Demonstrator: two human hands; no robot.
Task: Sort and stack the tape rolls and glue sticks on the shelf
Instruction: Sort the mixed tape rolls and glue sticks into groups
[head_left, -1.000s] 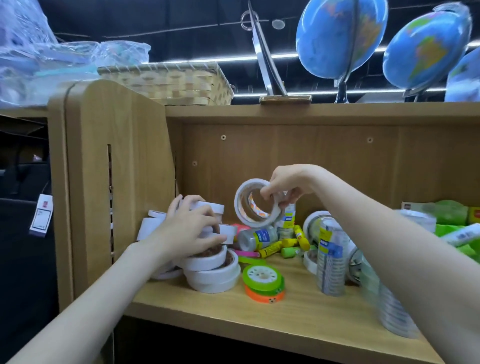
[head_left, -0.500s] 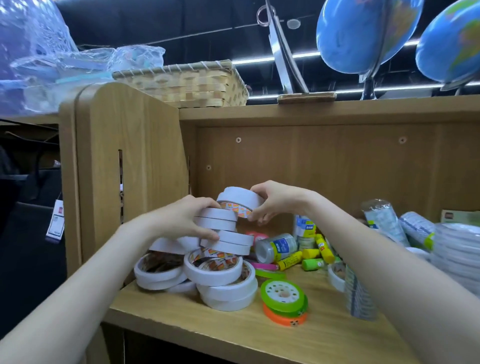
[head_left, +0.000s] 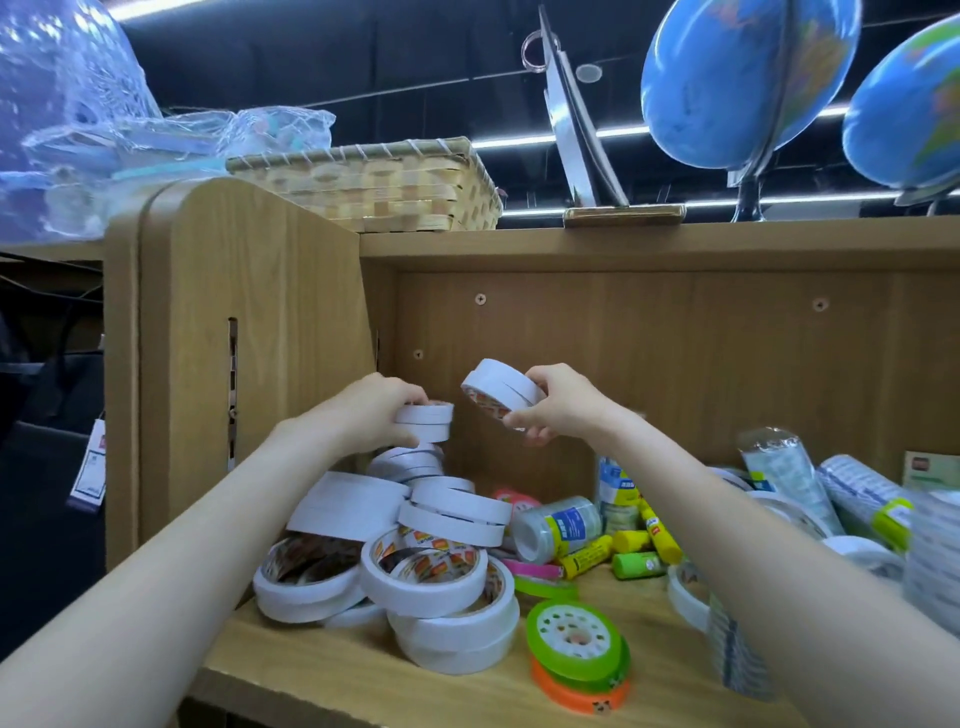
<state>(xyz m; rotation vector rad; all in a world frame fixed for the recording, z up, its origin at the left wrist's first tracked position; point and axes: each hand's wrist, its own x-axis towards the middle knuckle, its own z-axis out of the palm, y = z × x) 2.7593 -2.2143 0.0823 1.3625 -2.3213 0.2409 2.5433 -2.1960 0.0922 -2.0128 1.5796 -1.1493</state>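
Note:
My right hand (head_left: 558, 402) grips a tilted white tape roll (head_left: 501, 388) in the air, just right of the stack's top. The top white roll (head_left: 427, 422) of a leaning stack is held by my left hand (head_left: 371, 415). Below it a pile of white tape rolls (head_left: 441, 566) slumps across the left part of the wooden shelf (head_left: 322, 675). Yellow and green glue sticks (head_left: 623, 553) lie behind the pile, beside a clear tape pack (head_left: 558, 527). A green roll on an orange roll (head_left: 576, 652) lies near the front edge.
Wrapped packs of clear tape (head_left: 779, 473) crowd the shelf's right side. The side panel (head_left: 239, 364) closes the left. On top stand a woven basket (head_left: 374, 182), two globes (head_left: 743, 83) and plastic-wrapped goods (head_left: 78, 145).
My right hand lifted the white roll up and off the stack's top and tilted it. The stack under my left hand has slumped, with rolls sliding out to the left.

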